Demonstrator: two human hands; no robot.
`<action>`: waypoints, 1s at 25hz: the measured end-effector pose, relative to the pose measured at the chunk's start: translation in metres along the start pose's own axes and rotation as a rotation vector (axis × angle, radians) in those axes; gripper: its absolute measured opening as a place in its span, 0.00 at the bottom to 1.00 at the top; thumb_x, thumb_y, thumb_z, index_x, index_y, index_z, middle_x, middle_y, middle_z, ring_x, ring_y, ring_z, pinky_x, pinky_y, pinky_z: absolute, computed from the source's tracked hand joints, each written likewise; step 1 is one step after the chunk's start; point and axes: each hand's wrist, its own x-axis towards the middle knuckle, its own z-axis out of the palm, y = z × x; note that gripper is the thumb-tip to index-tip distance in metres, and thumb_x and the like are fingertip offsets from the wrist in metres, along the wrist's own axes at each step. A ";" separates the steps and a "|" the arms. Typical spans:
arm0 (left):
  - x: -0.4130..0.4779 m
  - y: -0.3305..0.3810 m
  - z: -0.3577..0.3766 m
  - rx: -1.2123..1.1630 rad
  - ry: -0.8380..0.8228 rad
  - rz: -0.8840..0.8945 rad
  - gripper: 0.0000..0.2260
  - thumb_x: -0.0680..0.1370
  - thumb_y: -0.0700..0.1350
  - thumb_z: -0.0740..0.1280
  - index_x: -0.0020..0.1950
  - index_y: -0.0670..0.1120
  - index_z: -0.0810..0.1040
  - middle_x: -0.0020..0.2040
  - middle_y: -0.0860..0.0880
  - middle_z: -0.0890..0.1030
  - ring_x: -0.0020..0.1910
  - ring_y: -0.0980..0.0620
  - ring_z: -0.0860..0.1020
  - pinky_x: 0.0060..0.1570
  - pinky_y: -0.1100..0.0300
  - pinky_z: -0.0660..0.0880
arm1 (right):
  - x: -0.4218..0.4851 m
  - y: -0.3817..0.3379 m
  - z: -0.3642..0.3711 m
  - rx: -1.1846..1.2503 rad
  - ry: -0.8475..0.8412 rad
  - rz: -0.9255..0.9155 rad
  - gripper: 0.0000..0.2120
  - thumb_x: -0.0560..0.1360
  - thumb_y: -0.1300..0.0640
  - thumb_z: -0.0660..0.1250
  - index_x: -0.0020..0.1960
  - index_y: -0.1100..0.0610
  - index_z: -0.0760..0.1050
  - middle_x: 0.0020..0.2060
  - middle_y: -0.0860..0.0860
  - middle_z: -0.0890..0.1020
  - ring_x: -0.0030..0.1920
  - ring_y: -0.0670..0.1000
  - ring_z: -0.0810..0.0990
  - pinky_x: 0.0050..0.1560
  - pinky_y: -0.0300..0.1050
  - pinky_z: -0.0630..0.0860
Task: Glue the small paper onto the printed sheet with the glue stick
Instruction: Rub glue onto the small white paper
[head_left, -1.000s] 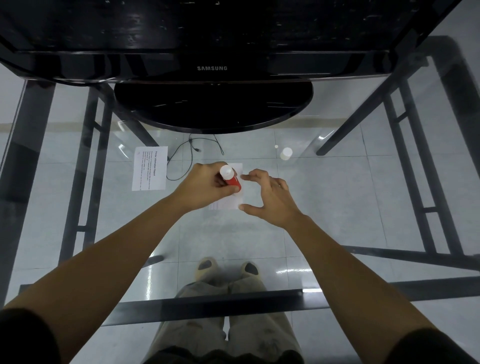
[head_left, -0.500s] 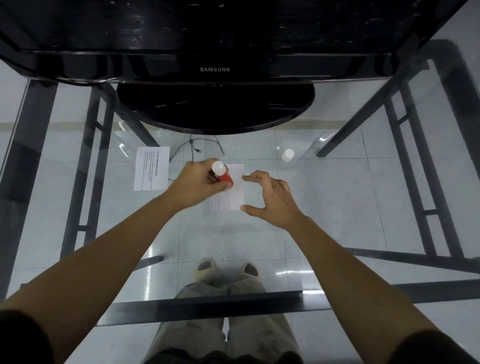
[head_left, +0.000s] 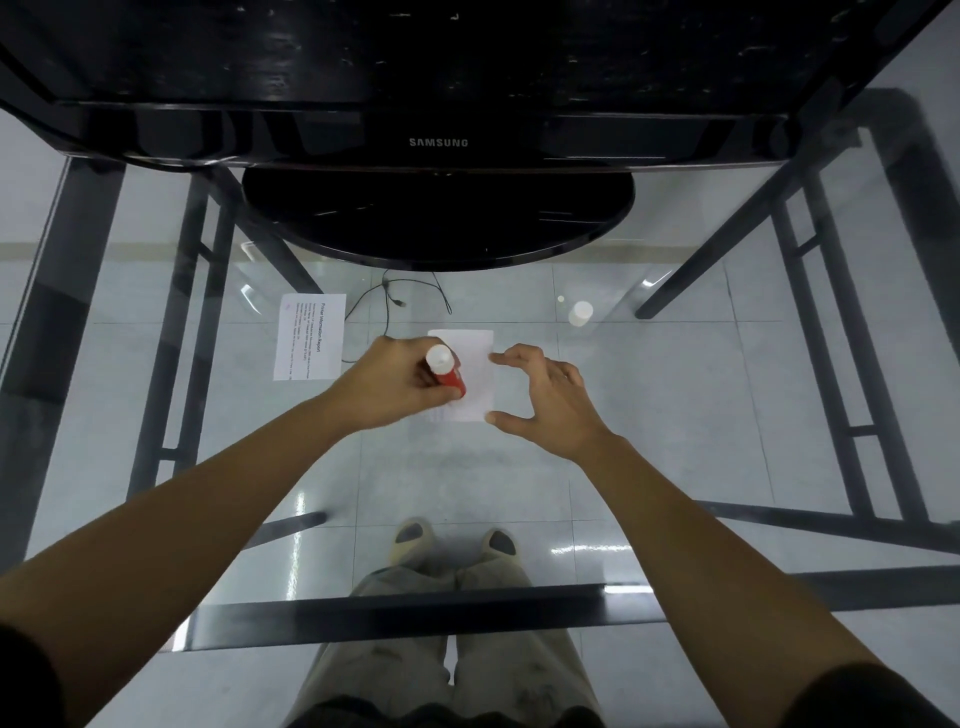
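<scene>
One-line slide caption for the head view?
Left hand rubs the glue stick on the small paper, steadied by the right hand; printed sheet alongside.

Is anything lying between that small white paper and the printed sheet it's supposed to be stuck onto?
Only the left hand holding the glue stick sits between the small paper and the printed sheet; the glass there looks bare.

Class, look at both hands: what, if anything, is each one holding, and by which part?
The left hand grips the glue stick around its red barrel. The right hand holds nothing; its fingertips steady the small paper's right edge.
</scene>
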 end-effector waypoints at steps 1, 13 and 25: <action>0.004 -0.003 -0.004 0.012 0.047 -0.009 0.10 0.69 0.47 0.74 0.48 0.51 0.78 0.43 0.51 0.84 0.43 0.56 0.82 0.48 0.59 0.79 | 0.000 0.000 0.000 0.002 0.003 -0.009 0.34 0.69 0.44 0.71 0.69 0.52 0.61 0.68 0.47 0.68 0.64 0.49 0.70 0.66 0.44 0.53; -0.012 -0.011 0.000 -0.007 0.065 -0.005 0.11 0.68 0.48 0.75 0.47 0.51 0.79 0.40 0.58 0.83 0.42 0.58 0.82 0.46 0.66 0.77 | -0.002 0.001 0.000 0.037 0.004 0.006 0.33 0.69 0.45 0.71 0.69 0.50 0.61 0.67 0.46 0.68 0.65 0.49 0.69 0.66 0.42 0.52; -0.025 -0.021 0.008 -1.042 0.303 -0.285 0.07 0.73 0.32 0.66 0.41 0.44 0.75 0.44 0.42 0.80 0.42 0.47 0.82 0.48 0.61 0.79 | -0.002 -0.008 0.000 -0.232 -0.027 -0.076 0.23 0.74 0.46 0.64 0.67 0.50 0.68 0.70 0.47 0.65 0.69 0.49 0.64 0.69 0.51 0.55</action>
